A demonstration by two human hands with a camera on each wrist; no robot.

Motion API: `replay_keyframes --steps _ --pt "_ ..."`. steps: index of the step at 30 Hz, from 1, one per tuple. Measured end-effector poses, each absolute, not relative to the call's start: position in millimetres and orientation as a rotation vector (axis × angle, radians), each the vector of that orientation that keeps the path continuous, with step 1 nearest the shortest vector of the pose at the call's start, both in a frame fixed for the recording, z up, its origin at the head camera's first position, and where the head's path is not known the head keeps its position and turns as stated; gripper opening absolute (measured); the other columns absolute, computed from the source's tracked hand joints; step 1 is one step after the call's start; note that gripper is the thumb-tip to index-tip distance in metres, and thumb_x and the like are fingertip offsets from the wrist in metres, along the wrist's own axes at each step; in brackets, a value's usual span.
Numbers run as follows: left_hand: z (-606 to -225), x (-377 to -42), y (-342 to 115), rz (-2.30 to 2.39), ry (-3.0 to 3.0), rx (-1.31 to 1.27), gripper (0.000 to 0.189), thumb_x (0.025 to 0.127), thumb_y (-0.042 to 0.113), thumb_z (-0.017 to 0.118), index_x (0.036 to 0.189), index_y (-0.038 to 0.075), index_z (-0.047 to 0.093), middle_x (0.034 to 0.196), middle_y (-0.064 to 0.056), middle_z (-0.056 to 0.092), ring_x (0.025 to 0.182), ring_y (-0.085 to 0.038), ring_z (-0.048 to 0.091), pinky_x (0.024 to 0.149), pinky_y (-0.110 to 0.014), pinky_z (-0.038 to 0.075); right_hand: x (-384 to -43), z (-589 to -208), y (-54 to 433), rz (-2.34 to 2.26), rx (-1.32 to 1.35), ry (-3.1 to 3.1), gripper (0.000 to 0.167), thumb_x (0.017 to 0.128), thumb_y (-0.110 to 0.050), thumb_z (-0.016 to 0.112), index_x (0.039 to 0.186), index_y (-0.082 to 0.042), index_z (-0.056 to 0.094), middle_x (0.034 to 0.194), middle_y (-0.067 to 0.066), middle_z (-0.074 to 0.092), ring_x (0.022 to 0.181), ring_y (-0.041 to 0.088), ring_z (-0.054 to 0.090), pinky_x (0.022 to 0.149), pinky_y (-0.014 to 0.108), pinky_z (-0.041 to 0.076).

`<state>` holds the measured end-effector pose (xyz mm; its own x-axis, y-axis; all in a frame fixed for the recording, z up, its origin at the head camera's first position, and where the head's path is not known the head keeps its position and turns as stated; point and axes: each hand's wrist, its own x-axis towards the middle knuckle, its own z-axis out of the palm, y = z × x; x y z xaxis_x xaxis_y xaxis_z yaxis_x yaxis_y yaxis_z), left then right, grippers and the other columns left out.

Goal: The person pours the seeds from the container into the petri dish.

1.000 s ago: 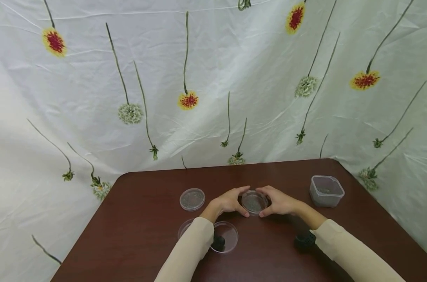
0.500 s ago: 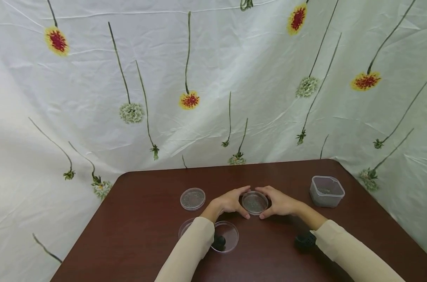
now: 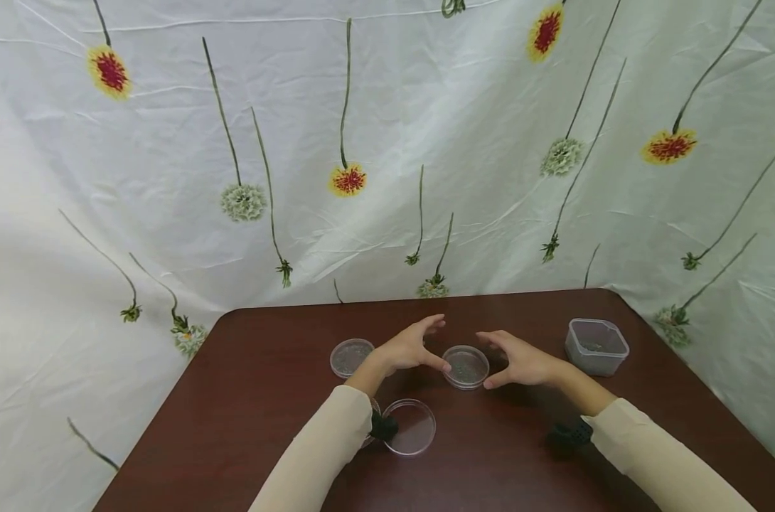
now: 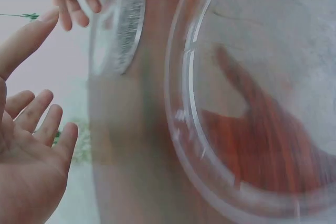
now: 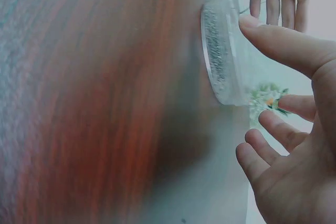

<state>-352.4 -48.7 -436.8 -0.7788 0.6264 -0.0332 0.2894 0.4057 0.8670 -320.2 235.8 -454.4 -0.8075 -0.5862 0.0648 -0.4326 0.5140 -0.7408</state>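
Note:
A round, clear petri dish (image 3: 466, 370) with grey, grainy contents sits on the table between my two hands. My left hand (image 3: 405, 347) is at its left side, fingers spread and relaxed, the thumb tip overlapping the rim in the head view. To the right, my right hand (image 3: 522, 361) stands apart from the dish, fingers loosely bent around nothing. Both wrist views show the hands holding nothing, with the filled dish (image 5: 223, 56) seen edge-on beyond the right thumb. A second filled petri dish (image 3: 348, 355) lies behind my left wrist, partly covered by it.
A bare clear dish (image 3: 414, 435) lies nearer, beside the left sleeve, which hides most of another clear dish (image 3: 375, 407). At the back right stands a square plastic tub (image 3: 595, 352) with grey contents. A flowered cloth (image 3: 375, 235) hangs behind the brown table (image 3: 234, 398).
Both hands have let go of the filled petri dish. The left hand has moved up and left, the right hand slightly to the right. The dish stays on the table.

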Motion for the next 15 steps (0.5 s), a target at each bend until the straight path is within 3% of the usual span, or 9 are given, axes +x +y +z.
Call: replay_keyframes --steps 9,15 --pt "-407.4 -329.4 -95.5 1.348 2.354 0.833 0.099 0.084 0.013 0.088 0.163 0.011 0.029 0.164 -0.010 0.034 0.153 -0.030 0.025 0.121 -0.051 0.022 -305.0 -430.4 257.0 -1.198 -0.861 2.619 0.092 0.087 -0.015 0.086 0.156 0.009 0.031 0.148 0.033 0.041 0.136 0.055 0.040 0.110 0.064 0.034" --pt "-397.8 -302.9 -138.2 1.335 2.449 0.824 0.101 0.081 0.018 0.091 0.163 0.015 0.032 0.164 -0.004 0.034 0.152 -0.027 0.026 0.119 -0.054 0.025 -290.5 -412.5 279.2 -1.220 -0.795 2.687 0.093 0.088 -0.020 0.086 0.158 0.006 0.031 0.149 0.030 0.043 0.138 0.053 0.039 0.110 0.065 0.034"
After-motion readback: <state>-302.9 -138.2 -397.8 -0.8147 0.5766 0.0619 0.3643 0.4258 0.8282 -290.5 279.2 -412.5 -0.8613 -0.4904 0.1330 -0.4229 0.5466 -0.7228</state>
